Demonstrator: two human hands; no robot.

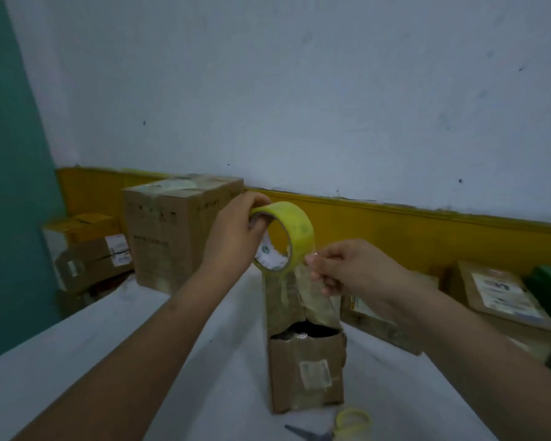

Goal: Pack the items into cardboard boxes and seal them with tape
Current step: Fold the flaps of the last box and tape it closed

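A small worn cardboard box (306,374) stands on the white table (140,329), its top flaps up and something dark showing inside. Above it my left hand (236,230) grips a yellowish roll of clear tape (295,230), fingers curled over its upper rim. My right hand (347,265) pinches the loose tape end (312,283) just right of the roll, and the clear strip hangs toward the box's flaps.
A second tape roll (353,423) and grey scissors (312,436) lie at the table's front. A tall taped carton (172,230) stands at back left with smaller parcels (93,249) beside it. More labelled boxes (503,297) sit at right, along the wall.
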